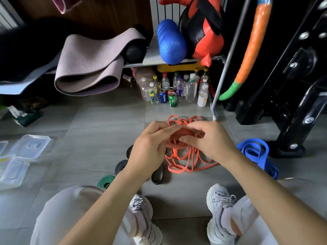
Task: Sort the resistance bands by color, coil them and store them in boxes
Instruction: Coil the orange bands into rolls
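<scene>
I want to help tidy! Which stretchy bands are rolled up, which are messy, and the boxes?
Orange rubber resistance band: partly coiled, held by left hand and right hand; rest tangled on floor.
Wide blue rubber band: loose heap, uncoiled.
Green rubber band: coiled, on floor.
Dark grey rubber band: coiled, on floor.
Clear plastic boxes: on floor, no bands seen inside.

A rolled mauve yoga mat droops over the edge of a low shelf at the far left, with a black ball just beside it. Further right on the shelf a blue foam roller touches red-and-black padded gear. Beneath stand plastic bottles and drink cans — one a blue Pepsi can. At the far right, an orange-and-green padded bar hangs between a grey metal pole and a black machine frame. Grey floor tiles lie below — white trainers nearest.
</scene>
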`<control>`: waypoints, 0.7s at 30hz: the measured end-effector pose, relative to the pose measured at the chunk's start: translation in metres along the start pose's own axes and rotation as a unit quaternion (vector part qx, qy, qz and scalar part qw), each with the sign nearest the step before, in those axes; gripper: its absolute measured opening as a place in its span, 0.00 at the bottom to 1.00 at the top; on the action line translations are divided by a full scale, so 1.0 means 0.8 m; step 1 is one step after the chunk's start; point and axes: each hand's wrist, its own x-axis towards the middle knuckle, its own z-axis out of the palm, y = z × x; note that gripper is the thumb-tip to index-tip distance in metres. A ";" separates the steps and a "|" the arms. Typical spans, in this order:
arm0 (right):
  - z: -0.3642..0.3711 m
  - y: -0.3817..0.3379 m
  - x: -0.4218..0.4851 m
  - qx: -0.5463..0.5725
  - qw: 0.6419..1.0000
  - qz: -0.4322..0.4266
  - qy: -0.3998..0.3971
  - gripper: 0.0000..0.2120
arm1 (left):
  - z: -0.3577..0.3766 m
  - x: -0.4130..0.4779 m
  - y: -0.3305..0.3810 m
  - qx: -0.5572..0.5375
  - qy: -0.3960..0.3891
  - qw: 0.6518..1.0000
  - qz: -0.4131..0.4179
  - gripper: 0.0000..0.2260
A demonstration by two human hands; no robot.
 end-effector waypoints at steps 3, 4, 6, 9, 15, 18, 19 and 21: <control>-0.009 0.000 0.001 0.035 0.999 0.021 0.006 0.12 | -0.003 0.007 0.011 -0.086 0.026 0.995 -0.042 0.20; -0.013 0.000 0.001 0.051 0.998 0.031 0.002 0.11 | -0.006 0.011 0.014 -0.112 0.037 0.991 -0.061 0.21; -0.016 0.001 0.001 0.100 0.993 0.055 -0.007 0.11 | -0.010 0.014 0.014 -0.162 0.058 0.980 -0.096 0.22; -0.016 0.000 0.002 0.167 0.983 0.077 0.009 0.13 | -0.011 0.013 0.010 -0.225 0.054 0.962 -0.142 0.22; -0.013 0.005 -0.003 0.044 0.998 0.029 -0.028 0.09 | -0.015 0.013 0.009 -0.202 -0.080 0.963 -0.157 0.29; -0.004 0.009 -0.003 -0.042 0.998 0.018 -0.042 0.06 | -0.009 0.005 0.011 -0.121 -0.112 0.975 -0.151 0.27; -0.004 0.009 -0.002 -0.046 0.998 0.017 -0.039 0.06 | -0.008 0.005 0.012 -0.113 -0.112 0.975 -0.155 0.26; -0.006 0.008 -0.001 -0.039 0.999 0.017 -0.028 0.05 | -0.008 0.006 0.013 -0.108 -0.113 0.974 -0.163 0.26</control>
